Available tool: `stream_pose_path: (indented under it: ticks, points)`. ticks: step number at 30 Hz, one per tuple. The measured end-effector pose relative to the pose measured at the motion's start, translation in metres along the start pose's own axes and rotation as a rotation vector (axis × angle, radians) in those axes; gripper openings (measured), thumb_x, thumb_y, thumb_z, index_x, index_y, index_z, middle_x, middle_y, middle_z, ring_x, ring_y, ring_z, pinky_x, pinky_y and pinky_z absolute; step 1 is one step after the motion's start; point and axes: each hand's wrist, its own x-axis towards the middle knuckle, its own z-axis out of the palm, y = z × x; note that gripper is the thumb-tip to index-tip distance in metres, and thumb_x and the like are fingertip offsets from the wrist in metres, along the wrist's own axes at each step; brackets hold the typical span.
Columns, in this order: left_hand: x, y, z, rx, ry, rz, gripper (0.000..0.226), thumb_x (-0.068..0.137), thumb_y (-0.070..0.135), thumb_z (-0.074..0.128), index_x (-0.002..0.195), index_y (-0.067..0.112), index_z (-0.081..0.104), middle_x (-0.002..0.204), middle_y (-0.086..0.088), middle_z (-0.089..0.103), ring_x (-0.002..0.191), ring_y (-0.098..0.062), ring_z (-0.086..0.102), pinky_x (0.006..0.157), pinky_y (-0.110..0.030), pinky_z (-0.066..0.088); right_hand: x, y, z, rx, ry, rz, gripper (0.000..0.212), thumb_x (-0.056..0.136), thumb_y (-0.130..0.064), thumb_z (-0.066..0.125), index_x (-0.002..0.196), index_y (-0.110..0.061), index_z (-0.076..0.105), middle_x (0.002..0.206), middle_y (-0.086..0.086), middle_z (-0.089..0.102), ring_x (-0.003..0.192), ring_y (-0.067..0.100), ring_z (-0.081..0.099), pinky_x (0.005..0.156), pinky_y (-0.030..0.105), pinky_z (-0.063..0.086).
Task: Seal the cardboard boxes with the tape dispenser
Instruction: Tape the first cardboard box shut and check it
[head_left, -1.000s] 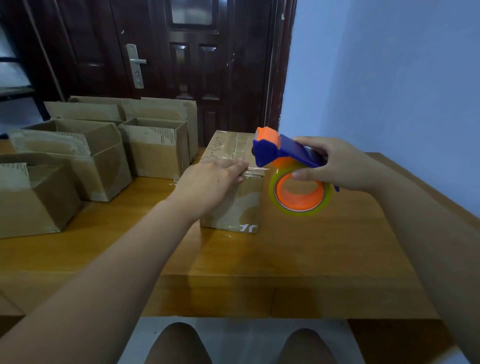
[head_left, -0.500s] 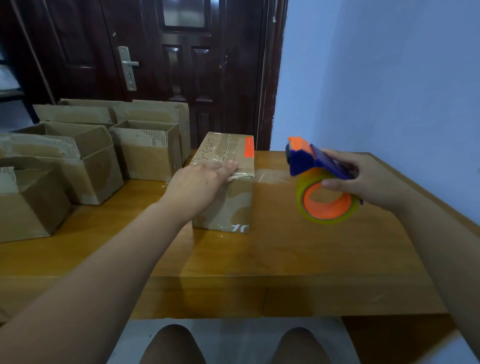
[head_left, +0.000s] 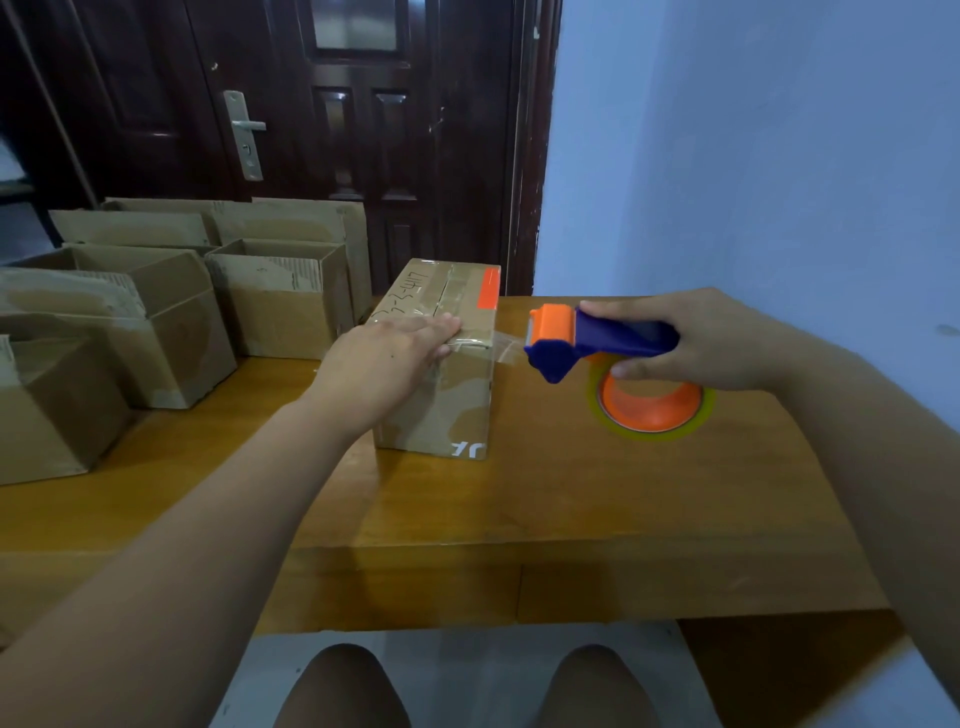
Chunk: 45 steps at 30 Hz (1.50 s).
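Note:
A closed cardboard box (head_left: 457, 395) with an orange label and clear tape on its top stands in the middle of the wooden table (head_left: 571, 493). My left hand (head_left: 389, 358) lies flat on the box's near top edge, fingers straight, pressing the tape down. To the right, my right hand (head_left: 696, 343) grips the blue handle of the tape dispenser (head_left: 597, 343), which carries an orange-cored roll. A clear strip of tape (head_left: 506, 348) stretches from the box's right edge to the dispenser's orange head.
Several open cardboard boxes (head_left: 280, 296) stand at the table's left and back left. A dark wooden door (head_left: 311, 130) is behind them, a pale blue wall (head_left: 779, 156) on the right. My knees show below the table's front edge.
The dispenser has moved right, off the box top, drawing the tape strip out past the box's right edge, and now lies more level. My left hand stays on the box.

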Motion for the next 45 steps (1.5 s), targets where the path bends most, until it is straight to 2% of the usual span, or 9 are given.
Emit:
stream_pose_path:
  ticks: [3, 9, 13, 18, 24, 29, 34, 38, 45]
  points:
    - [0.0, 0.0, 0.0, 0.015, -0.006, 0.012, 0.045, 0.102, 0.032, 0.033, 0.146, 0.026, 0.033, 0.144, 0.0, 0.046, 0.128, -0.021, 0.047, 0.092, -0.039, 0.047, 0.01, -0.014, 0.001, -0.11, -0.075, 0.015, 0.061, 0.085, -0.048, 0.064, 0.138, -0.055, 0.033, 0.114, -0.023, 0.047, 0.087, 0.003, 0.046, 0.067, 0.003, 0.032]
    - [0.0, 0.008, 0.001, -0.017, 0.036, 0.026, 0.043, 0.096, 0.034, 0.042, 0.138, 0.028, 0.037, 0.135, -0.002, 0.051, 0.113, -0.023, 0.054, 0.082, -0.035, 0.049, 0.039, -0.043, -0.015, -0.216, -0.203, 0.037, 0.053, 0.089, -0.04, 0.063, 0.137, -0.046, 0.042, 0.093, -0.017, 0.049, 0.079, 0.008, 0.045, 0.067, 0.021, 0.033]
    - [-0.003, 0.034, 0.014, 0.118, 0.05, 0.019, 0.067, 0.082, 0.046, 0.061, 0.136, 0.033, 0.023, 0.131, -0.01, 0.048, 0.117, -0.03, 0.049, 0.098, -0.043, 0.04, 0.051, -0.055, -0.023, -0.231, -0.262, 0.036, 0.05, 0.089, -0.036, 0.064, 0.136, -0.043, 0.048, 0.106, -0.011, 0.051, 0.089, 0.011, 0.046, 0.078, 0.025, 0.032]
    - [0.004, 0.05, 0.019, 0.034, 0.145, -0.09, 0.047, 0.084, 0.046, 0.065, 0.125, 0.03, 0.048, 0.128, -0.005, 0.048, 0.117, -0.028, 0.048, 0.104, -0.055, 0.03, 0.056, -0.058, -0.029, -0.18, -0.32, 0.063, 0.044, 0.089, -0.031, 0.065, 0.131, -0.039, 0.054, 0.098, -0.013, 0.055, 0.082, 0.006, 0.05, 0.067, 0.02, 0.036]
    - [0.005, 0.041, 0.017, 0.08, 0.035, -0.001, 0.045, 0.087, 0.05, 0.056, 0.128, 0.032, 0.047, 0.134, -0.004, 0.04, 0.125, -0.027, 0.038, 0.109, -0.055, 0.023, 0.062, -0.041, -0.018, 0.092, -0.442, 0.147, 0.033, 0.086, -0.03, 0.068, 0.118, -0.04, 0.062, 0.072, -0.021, 0.067, 0.073, 0.0, 0.06, 0.065, 0.019, 0.042]
    - [0.005, 0.025, 0.003, -0.004, -0.149, 0.093, 0.076, 0.071, 0.074, 0.047, 0.139, 0.042, 0.035, 0.14, -0.004, 0.035, 0.129, -0.025, 0.033, 0.107, -0.05, 0.024, 0.054, -0.008, 0.012, 0.592, -0.701, 0.263, 0.024, 0.076, -0.025, 0.076, 0.099, -0.023, 0.072, 0.076, 0.001, 0.064, 0.066, 0.015, 0.056, 0.057, 0.028, 0.048]
    - [0.012, 0.023, -0.009, -0.121, -0.206, 0.065, 0.106, 0.05, 0.085, 0.021, 0.146, 0.041, 0.023, 0.137, 0.002, 0.043, 0.123, -0.023, 0.043, 0.101, -0.044, 0.037, 0.032, 0.022, 0.048, 1.062, -0.735, 0.32, 0.062, 0.062, -0.032, 0.084, 0.109, 0.0, 0.057, 0.079, 0.01, 0.067, 0.066, 0.019, 0.065, 0.061, 0.03, 0.054]
    - [0.011, 0.025, -0.008, -0.179, -0.101, -0.004, 0.092, 0.063, 0.08, 0.029, 0.139, 0.03, 0.043, 0.131, 0.002, 0.053, 0.115, -0.021, 0.052, 0.09, -0.038, 0.044, 0.015, 0.036, 0.071, 1.281, -0.663, 0.29, 0.084, 0.048, -0.041, 0.092, 0.112, 0.0, 0.057, 0.09, 0.014, 0.071, 0.076, 0.026, 0.07, 0.066, 0.035, 0.057]
    - [0.01, 0.028, 0.0, -0.195, 0.04, -0.016, 0.042, 0.092, 0.047, 0.049, 0.127, 0.025, 0.054, 0.118, 0.003, 0.059, 0.104, -0.018, 0.055, 0.087, -0.034, 0.042, 0.004, 0.054, 0.084, 1.467, -0.438, 0.532, 0.046, 0.066, -0.029, 0.077, 0.102, 0.0, 0.073, 0.101, 0.025, 0.069, 0.09, 0.037, 0.069, 0.075, 0.044, 0.058]
